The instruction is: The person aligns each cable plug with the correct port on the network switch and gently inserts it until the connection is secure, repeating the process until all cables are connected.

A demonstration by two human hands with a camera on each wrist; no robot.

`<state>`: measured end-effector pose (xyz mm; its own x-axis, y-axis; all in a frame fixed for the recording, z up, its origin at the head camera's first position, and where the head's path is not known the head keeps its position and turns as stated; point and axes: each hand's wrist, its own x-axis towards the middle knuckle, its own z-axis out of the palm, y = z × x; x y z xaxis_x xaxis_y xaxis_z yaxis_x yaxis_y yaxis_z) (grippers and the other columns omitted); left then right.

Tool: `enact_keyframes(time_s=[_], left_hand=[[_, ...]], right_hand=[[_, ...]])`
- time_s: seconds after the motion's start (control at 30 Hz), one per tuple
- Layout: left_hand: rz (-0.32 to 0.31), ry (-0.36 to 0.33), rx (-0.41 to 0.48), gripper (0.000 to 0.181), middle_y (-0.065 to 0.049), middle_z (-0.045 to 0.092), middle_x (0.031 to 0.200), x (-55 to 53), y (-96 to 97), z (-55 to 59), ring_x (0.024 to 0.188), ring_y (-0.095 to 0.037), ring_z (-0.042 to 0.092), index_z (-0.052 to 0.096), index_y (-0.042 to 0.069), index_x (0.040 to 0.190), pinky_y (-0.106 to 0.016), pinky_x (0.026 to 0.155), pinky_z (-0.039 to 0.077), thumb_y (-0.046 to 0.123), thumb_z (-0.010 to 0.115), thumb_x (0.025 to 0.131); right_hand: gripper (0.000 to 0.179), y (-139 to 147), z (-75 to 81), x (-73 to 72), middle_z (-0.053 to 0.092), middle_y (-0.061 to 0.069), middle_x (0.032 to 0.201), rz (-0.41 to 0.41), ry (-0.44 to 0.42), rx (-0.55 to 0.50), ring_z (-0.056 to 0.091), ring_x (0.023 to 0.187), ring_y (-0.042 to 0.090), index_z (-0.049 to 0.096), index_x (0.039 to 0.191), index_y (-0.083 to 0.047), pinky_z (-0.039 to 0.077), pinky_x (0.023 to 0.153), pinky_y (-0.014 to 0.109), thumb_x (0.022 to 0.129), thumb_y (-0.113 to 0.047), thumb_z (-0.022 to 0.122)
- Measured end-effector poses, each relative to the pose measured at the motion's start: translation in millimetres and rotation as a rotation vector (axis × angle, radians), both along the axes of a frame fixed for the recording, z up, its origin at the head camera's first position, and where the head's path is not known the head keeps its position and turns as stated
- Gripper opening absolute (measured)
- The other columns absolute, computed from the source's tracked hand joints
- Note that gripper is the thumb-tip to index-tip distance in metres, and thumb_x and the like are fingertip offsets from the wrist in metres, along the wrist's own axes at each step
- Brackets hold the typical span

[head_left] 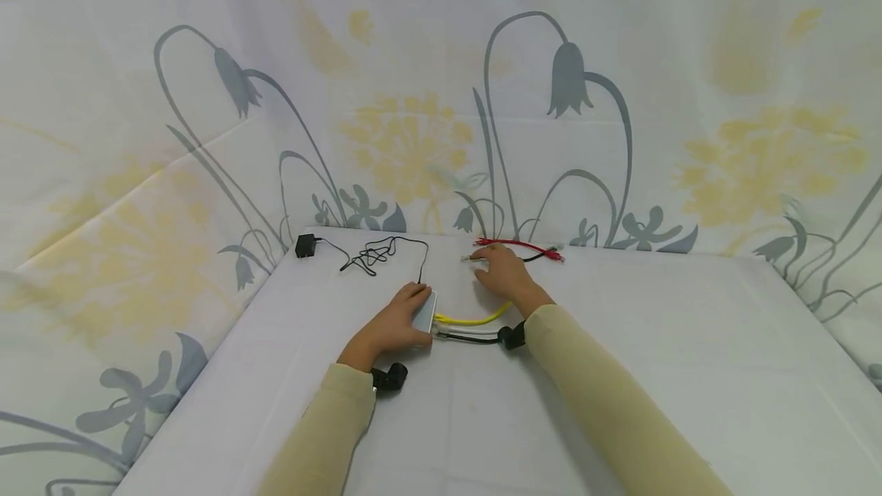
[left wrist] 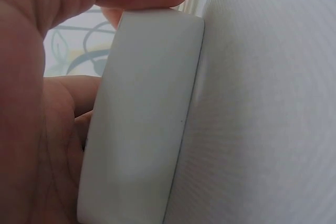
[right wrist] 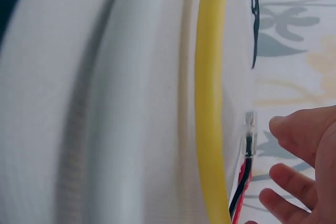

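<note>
1 boxy black adapter [head_left: 305,245], 1 thin tangled cord [head_left: 413,239], beyond left hand [head_left: 400,321] | left hand curled round 1 white box [head_left: 423,316] on worktop [head_left: 413,419]; left wrist alone shows smooth side | between hands: yellow cable [head_left: 475,322], white cable [head_left: 475,331], black cable [head_left: 472,339] | right hand [head_left: 501,270] part-open, empty; right wrist alone shows gap to 1 black lead's [right wrist: 241,184] clear plug [right wrist: 249,137] | 1 red lead [head_left: 517,242] beyond

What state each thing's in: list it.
Flat white box: gripped by left hand
Square black power adapter: unplugged
Thin black cord: loosely looped
Curved yellow cable: end at box
Whitish cable: end at box
Straight black cable: end at box
Slim red cable: loose
Loose black cable: clear plug unconnected
Right hand: beside clear plug
</note>
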<state>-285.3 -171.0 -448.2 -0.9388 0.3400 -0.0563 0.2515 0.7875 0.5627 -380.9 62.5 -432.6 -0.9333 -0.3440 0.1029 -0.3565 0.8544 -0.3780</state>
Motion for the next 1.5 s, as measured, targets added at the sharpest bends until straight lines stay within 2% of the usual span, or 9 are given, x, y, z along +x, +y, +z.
enact_keyframes(time_s=[0.13, 0.3, 0.53, 0.67, 0.77, 0.9, 1.03, 1.27, 1.5], left_hand=[[-0.005, 0.0, 0.004, 0.095, -0.004, 0.022, 0.161, 0.3, 1.2, -0.1, 0.151, -0.024, 0.012, 0.03, 0.013, 0.153, -0.046, 0.116, 0.027, 0.025, 0.07, 0.068], [-0.008, 0.007, 0.007, 0.095, -0.005, 0.022, 0.161, 1.3, 2.3, 0.9, 0.151, -0.025, 0.013, 0.03, 0.011, 0.153, -0.046, 0.116, 0.027, 0.024, 0.07, 0.067], [-0.003, 0.002, 0.009, 0.094, -0.005, 0.022, 0.161, 2.2, 3.3, 0.6, 0.151, -0.024, 0.012, 0.03, 0.013, 0.153, -0.045, 0.116, 0.027, 0.024, 0.07, 0.069], [0.002, -0.006, 0.004, 0.094, -0.003, 0.021, 0.161, 2.6, 3.7, -0.5, 0.151, -0.024, 0.012, 0.03, 0.014, 0.153, -0.046, 0.117, 0.027, 0.025, 0.07, 0.069], [0.003, -0.007, -0.003, 0.094, -0.002, 0.021, 0.162, 2.5, 3.8, -1.1, 0.152, -0.023, 0.011, 0.03, 0.015, 0.154, -0.045, 0.117, 0.026, 0.025, 0.07, 0.068], [0.005, -0.006, -0.004, 0.095, -0.003, 0.021, 0.162, 2.4, 3.4, -1.3, 0.152, -0.023, 0.011, 0.03, 0.014, 0.153, -0.045, 0.117, 0.025, 0.025, 0.07, 0.068], [0.002, 0.008, -0.006, 0.095, -0.004, 0.022, 0.161, 1.6, 2.7, -2.2, 0.152, -0.024, 0.012, 0.031, 0.013, 0.153, -0.046, 0.117, 0.026, 0.025, 0.069, 0.067], [0.007, 0.012, -0.008, 0.094, -0.002, 0.022, 0.161, 0.7, 1.9, -3.7, 0.152, -0.022, 0.011, 0.031, 0.015, 0.153, -0.045, 0.117, 0.027, 0.025, 0.069, 0.068], [0.017, 0.008, -0.017, 0.094, -0.001, 0.022, 0.161, 1.2, 1.4, -2.2, 0.152, -0.023, 0.012, 0.031, 0.015, 0.153, -0.045, 0.117, 0.027, 0.026, 0.069, 0.068]], right_hand=[[0.039, 2.1, -1.5, -3.8, 0.05, 0.016, 0.142, 0.0, -0.017, 0.005, 0.046, 0.132, 0.038, 0.06, 0.13, -0.012, 0.038, 0.106, 0.054, 0.092, -0.022, 0.058], [0.048, 3.5, -4.6, -8.4, 0.049, 0.012, 0.145, -0.009, -0.092, 0.007, 0.043, 0.136, 0.035, 0.05, 0.141, -0.011, 0.035, 0.111, 0.049, 0.094, -0.022, 0.055], [0.055, 3.7, -6.2, -9.6, 0.043, 0.013, 0.15, -0.004, -0.171, 0.003, 0.039, 0.14, 0.034, 0.041, 0.148, -0.013, 0.032, 0.113, 0.05, 0.095, -0.021, 0.052], [0.053, 4.1, -5.2, -7.4, 0.043, 0.017, 0.149, 0.009, -0.15, 0.05, 0.039, 0.137, 0.039, 0.042, 0.147, -0.012, 0.034, 0.109, 0.057, 0.095, -0.018, 0.051], [0.046, 3.9, -4.2, -5.2, 0.05, 0.018, 0.14, -0.001, -0.119, 0.077, 0.046, 0.13, 0.041, 0.052, 0.14, -0.013, 0.038, 0.103, 0.06, 0.094, -0.014, 0.052], [0.031, 2.5, -3.6, -3.6, 0.064, 0.012, 0.119, -0.013, -0.079, 0.08, 0.059, 0.113, 0.033, 0.067, 0.12, -0.013, 0.044, 0.095, 0.056, 0.091, -0.011, 0.056], [0.018, 1.6, -3.3, -2.3, 0.067, 0.007, 0.105, -0.022, -0.073, 0.077, 0.06, 0.099, 0.025, 0.071, 0.106, -0.014, 0.045, 0.091, 0.051, 0.091, -0.014, 0.062], [0.016, 3.3, -4.0, -3.1, 0.066, 0.005, 0.103, -0.014, -0.084, 0.053, 0.059, 0.096, 0.023, 0.071, 0.106, -0.016, 0.042, 0.092, 0.05, 0.093, -0.02, 0.062], [0.021, 5.1, -2.1, -5.7, 0.065, 0.007, 0.108, 0.027, -0.032, -0.01, 0.058, 0.1, 0.023, 0.067, 0.114, -0.014, 0.043, 0.094, 0.047, 0.097, -0.019, 0.056]])
